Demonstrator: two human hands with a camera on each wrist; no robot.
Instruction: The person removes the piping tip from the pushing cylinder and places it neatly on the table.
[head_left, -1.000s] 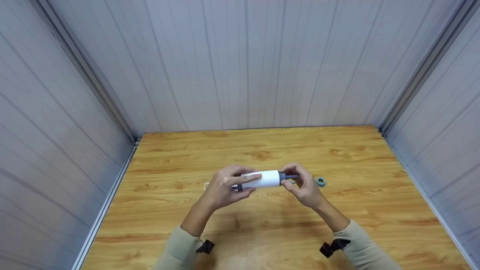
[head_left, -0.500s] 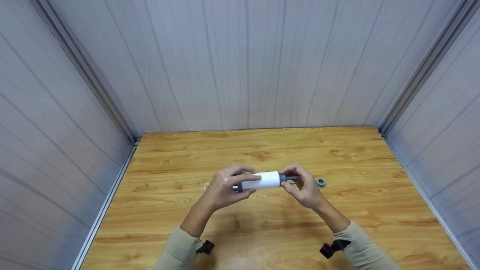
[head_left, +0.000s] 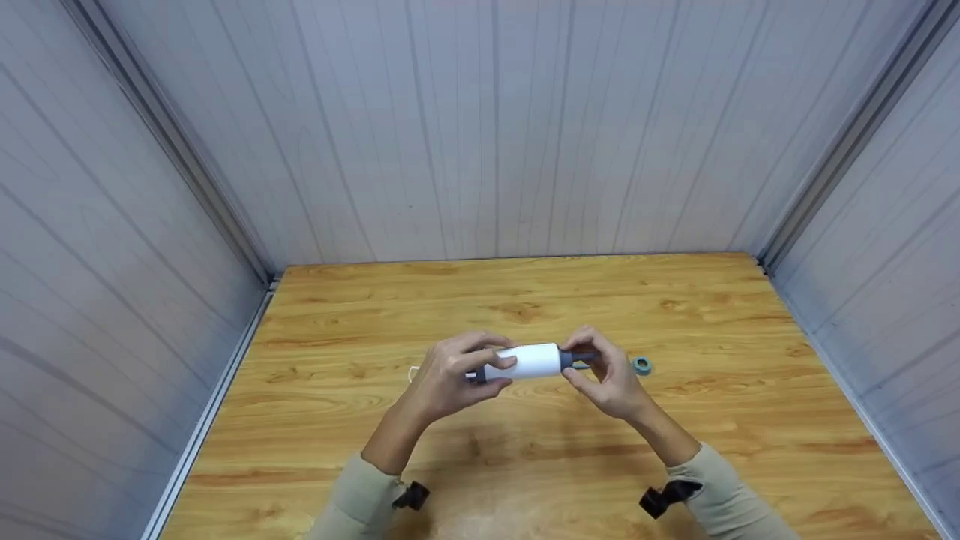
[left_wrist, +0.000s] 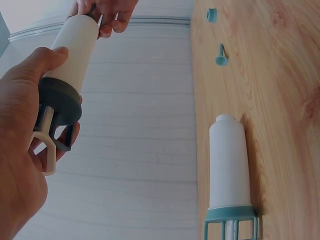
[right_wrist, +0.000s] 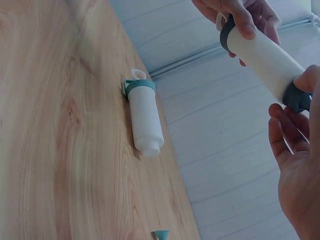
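A white icing syringe with dark grey ends is held level between both hands, above the table in the head view. My left hand grips its rear part, thumb on the barrel beside the dark grey collar. A pale plunger ring sticks out behind that collar, by the left palm. At the other end, my right hand pinches the dark grey nozzle cap between thumb and fingers. The slim nozzle points to the right, partly in front of the right fingers.
A second white syringe with a teal collar lies on the wooden table, mostly hidden behind the hands in the head view. Farther right lie a small teal nozzle and a teal ring cap. Pale panel walls enclose the table.
The left index finger has curled back a little on the barrel. The right fingers have shifted slightly around the nozzle cap; the syringe stays almost in place.
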